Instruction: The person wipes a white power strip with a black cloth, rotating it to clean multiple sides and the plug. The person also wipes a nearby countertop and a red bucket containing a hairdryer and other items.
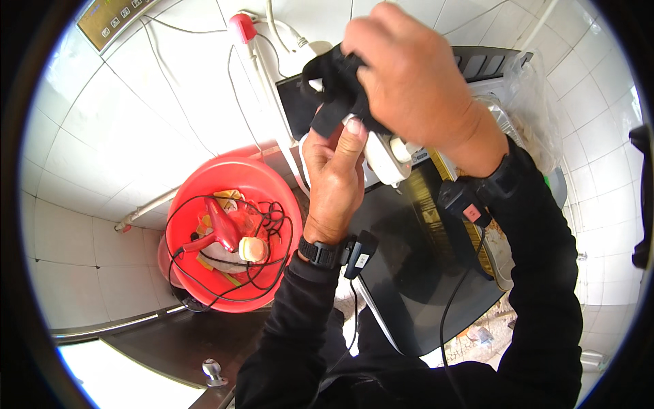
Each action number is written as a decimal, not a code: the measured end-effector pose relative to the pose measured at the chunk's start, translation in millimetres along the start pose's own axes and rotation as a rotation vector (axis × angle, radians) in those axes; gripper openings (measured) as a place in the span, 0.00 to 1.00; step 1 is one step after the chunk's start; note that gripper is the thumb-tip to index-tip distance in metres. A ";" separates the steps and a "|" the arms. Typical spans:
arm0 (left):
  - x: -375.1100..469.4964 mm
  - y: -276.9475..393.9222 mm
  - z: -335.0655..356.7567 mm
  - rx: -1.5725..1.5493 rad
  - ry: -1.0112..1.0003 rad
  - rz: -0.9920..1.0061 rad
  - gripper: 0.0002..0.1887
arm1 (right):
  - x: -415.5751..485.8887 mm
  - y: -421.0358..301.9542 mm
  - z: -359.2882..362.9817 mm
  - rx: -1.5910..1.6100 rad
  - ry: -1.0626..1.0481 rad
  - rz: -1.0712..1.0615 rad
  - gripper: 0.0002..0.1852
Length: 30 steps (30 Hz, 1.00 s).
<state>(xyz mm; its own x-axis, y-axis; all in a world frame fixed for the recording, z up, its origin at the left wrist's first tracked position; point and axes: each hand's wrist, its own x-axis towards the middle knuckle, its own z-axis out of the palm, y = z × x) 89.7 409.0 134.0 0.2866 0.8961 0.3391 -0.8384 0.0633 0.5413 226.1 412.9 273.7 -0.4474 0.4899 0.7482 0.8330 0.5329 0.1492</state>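
Note:
Both hands are raised in front of me at a bunched black cloth (340,84) with small white patches showing. My right hand (409,76) grips its upper right side, fingers bent and slightly blurred. From below, my left hand (337,174) pinches the cloth's lower edge, with the thumb along a small white piece. What lies inside the folds is hidden. Just behind and to the right of my left hand is a white power strip (386,161) with a plug in it. Each wrist wears a black strap with a small black device.
A red plastic basin (179,230) at left holds a red hair dryer (222,230) and tangled black cable. A black glossy surface (403,276) lies below my hands. A clear plastic bag (534,112) stands at right, and a red-capped white pole (242,30) leans on the tiled wall.

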 end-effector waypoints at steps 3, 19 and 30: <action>-1.0 2.4 -1.5 0.063 -0.001 0.023 0.20 | -2.4 -8.6 -1.9 0.088 -0.022 -0.115 0.12; 6.0 -3.9 -16.1 0.204 -0.002 0.028 0.18 | -4.3 -12.0 -22.4 0.199 -0.482 0.000 0.08; 13.4 12.3 -9.3 0.213 -0.133 -0.069 0.38 | -30.6 -34.3 -86.2 0.466 0.058 0.756 0.05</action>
<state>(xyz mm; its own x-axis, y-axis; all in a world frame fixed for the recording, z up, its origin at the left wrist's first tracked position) 78.9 425.9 138.0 0.4102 0.8261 0.3864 -0.7020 0.0156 0.7120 239.3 320.1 301.4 0.1964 0.7953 0.5736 0.6761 0.3138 -0.6667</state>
